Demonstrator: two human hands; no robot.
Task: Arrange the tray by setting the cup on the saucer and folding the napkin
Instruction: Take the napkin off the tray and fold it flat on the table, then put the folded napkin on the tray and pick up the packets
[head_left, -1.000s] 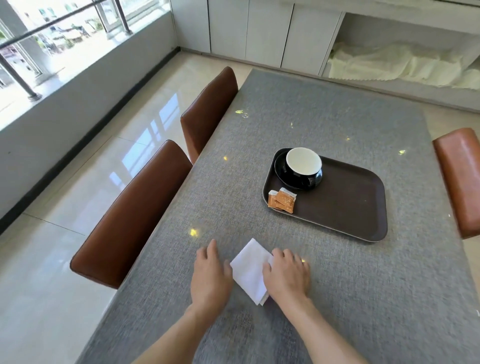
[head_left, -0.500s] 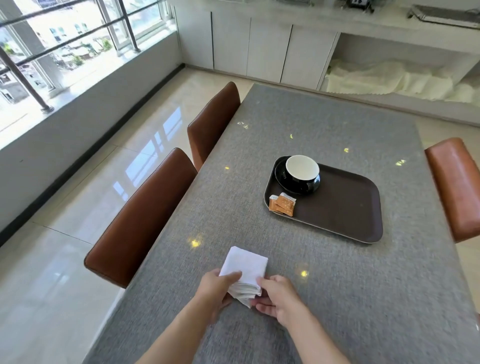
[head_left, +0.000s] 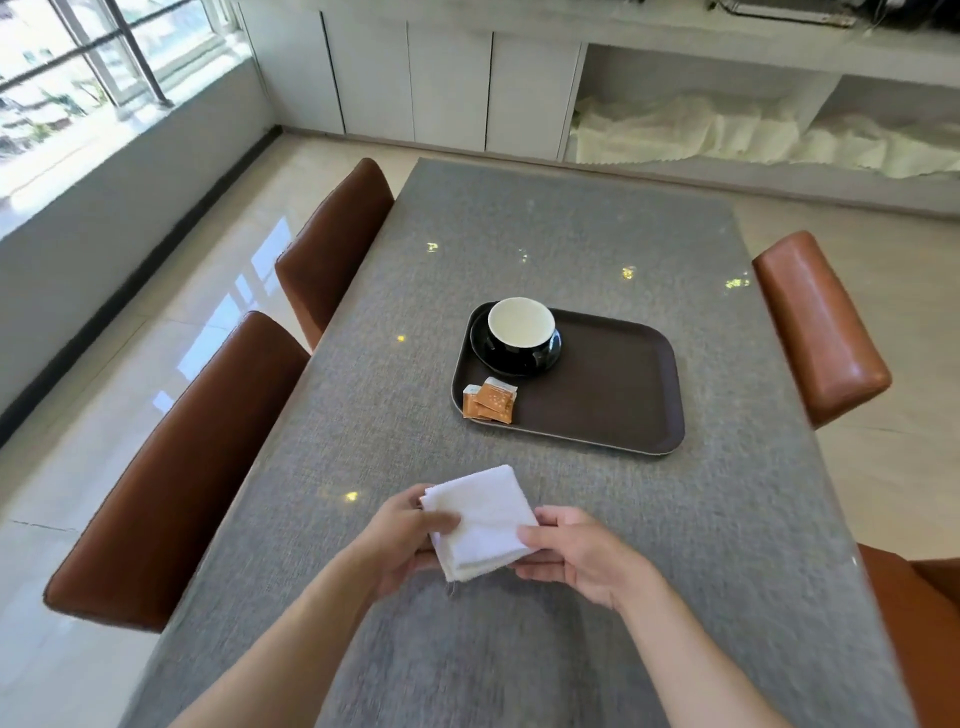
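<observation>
A white folded napkin (head_left: 480, 519) is held just above the grey table, near its front. My left hand (head_left: 402, 540) pinches its left edge and my right hand (head_left: 576, 553) grips its right corner. Farther back lies a dark brown tray (head_left: 613, 395). On the tray's far left corner a black cup (head_left: 521, 332) with a white inside stands upright on a black saucer (head_left: 551, 356). Orange sachets (head_left: 491, 400) lie on the tray in front of the saucer.
The table (head_left: 571, 234) is covered in grey cloth. Two brown leather chairs (head_left: 176, 467) stand along its left side and another chair (head_left: 815, 322) at the right. White cabinets and a shelf with pale cloth (head_left: 727, 130) line the back wall.
Both hands went from pressing the napkin flat on the table to lifting it as a thicker folded square. The camera view tilted up.
</observation>
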